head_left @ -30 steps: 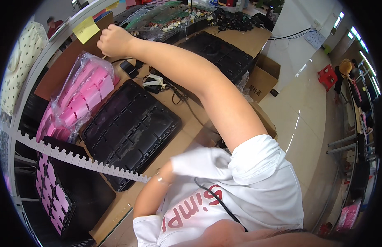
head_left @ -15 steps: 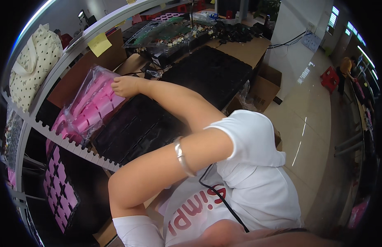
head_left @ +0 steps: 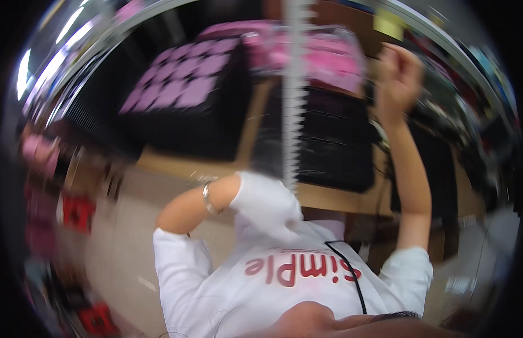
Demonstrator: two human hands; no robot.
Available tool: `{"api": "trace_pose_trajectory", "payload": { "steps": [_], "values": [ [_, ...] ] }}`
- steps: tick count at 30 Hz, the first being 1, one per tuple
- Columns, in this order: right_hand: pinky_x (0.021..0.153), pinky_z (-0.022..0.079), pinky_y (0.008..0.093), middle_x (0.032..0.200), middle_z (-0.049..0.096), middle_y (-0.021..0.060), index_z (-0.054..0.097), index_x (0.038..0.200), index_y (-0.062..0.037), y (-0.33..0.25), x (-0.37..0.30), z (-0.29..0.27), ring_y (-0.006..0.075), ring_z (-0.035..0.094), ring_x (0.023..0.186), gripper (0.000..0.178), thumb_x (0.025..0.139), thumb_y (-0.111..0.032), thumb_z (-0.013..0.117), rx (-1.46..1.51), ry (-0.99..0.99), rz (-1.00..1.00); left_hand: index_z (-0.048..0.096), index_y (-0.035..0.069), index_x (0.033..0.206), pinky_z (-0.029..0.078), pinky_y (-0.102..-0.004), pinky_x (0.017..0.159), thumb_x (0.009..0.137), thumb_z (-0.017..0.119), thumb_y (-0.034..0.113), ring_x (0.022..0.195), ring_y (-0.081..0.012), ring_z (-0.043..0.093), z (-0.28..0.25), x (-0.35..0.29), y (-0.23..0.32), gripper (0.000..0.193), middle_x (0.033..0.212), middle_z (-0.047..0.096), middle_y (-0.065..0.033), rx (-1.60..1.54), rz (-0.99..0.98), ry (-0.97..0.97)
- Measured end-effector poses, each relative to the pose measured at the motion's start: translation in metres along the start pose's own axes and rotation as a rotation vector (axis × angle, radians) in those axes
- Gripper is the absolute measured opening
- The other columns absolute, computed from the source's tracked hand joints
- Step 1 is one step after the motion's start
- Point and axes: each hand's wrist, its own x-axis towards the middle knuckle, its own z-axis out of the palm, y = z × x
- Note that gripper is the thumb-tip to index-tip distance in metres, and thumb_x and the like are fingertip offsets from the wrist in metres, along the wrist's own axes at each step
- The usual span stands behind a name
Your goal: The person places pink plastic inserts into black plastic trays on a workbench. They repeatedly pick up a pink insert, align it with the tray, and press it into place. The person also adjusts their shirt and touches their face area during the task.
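Observation:
My bare right hand [head_left: 399,76] is raised at the upper right, just beyond the right end of the clear-bagged pink foam pieces [head_left: 333,59]. Its fingers curl inward, and nothing shows in them through the blur. A white glove covers my left hand [head_left: 267,204], which is held in front of my chest with the forearm bent across. Motion smears its fingers, so their pose is unclear. A silver bracelet [head_left: 208,198] circles that wrist. Below the bag lie flat black foam slabs [head_left: 335,160], with a pale notched rail [head_left: 294,112] crossing the view before them.
At the left stands a black block topped with pink foam squares [head_left: 185,76]. A yellow note [head_left: 389,25] hangs from the upper frame. Dark clutter lies beyond my right arm. Red stools [head_left: 77,214] and another person [head_left: 40,149] are at the far left.
The view has swung left. My right hand has come away from the bagged pink foam it was touching. My gloved left hand, beside my right upper arm before, is now in front of my chest.

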Motion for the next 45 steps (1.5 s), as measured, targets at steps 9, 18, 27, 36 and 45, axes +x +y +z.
{"api": "trace_pose_trajectory", "payload": {
  "steps": [9,18,27,36,45],
  "values": [
    [0.084,0.049,0.0323,0.108,0.058,0.0146,0.059,0.108,0.0,-0.309,-0.178,0.085,0.024,0.059,0.099,0.04,0.088,-0.033,0.071,1.12,-1.61,0.538,0.073,0.007,0.102,0.053,-0.0438,0.081,0.092,0.049,0.032,0.096,-0.0325,0.068,0.268,-0.085,-0.218,0.036,0.109,0.07,-0.0156,-0.091,-1.287,-0.036],
    [0.078,0.054,0.0364,0.121,0.056,0.0237,0.052,0.119,0.0102,-0.349,-0.22,0.096,0.0313,0.059,0.11,0.084,0.067,-0.046,0.085,0.897,-2.398,1.122,0.073,0.008,0.104,0.053,-0.0432,0.083,0.091,0.049,0.03,0.099,-0.0321,0.068,0.419,-0.097,-0.298,0.035,0.111,0.069,-0.0147,-0.182,-1.518,0.24],
    [0.058,0.053,0.0441,0.09,0.066,0.0131,0.069,0.076,0.0012,-0.421,-0.237,0.091,0.0348,0.066,0.087,0.013,0.068,-0.009,0.067,1.452,-1.663,-0.489,0.073,0.009,0.106,0.053,-0.0426,0.085,0.09,0.049,0.027,0.101,-0.0317,0.067,0.48,-0.065,-0.311,0.034,0.113,0.069,-0.0138,-0.293,-1.524,0.249],
    [0.086,0.045,0.0331,0.085,0.055,0.0039,0.061,0.114,0.0009,-0.331,-0.188,0.066,0.0185,0.058,0.085,0.036,0.079,-0.008,0.061,1.496,-0.742,-0.673,0.073,0.009,0.105,0.052,-0.0437,0.092,0.091,0.048,0.028,0.112,-0.0365,0.062,0.437,-0.333,-0.249,0.034,0.118,0.066,-0.0154,-0.556,-2.306,1.103],
    [0.093,0.043,0.0403,0.1,0.064,0.0089,0.05,0.111,-0.006,-0.357,-0.27,0.061,0.0234,0.064,0.094,0.043,0.075,-0.002,0.073,1.705,-0.937,0.28,0.063,-0.005,0.079,0.054,-0.0419,0.05,0.09,0.057,0.012,0.06,-0.0327,0.065,0.383,-0.55,-0.227,0.021,0.077,0.067,-0.0207,-0.665,-0.065,3.268]
  ]
}}
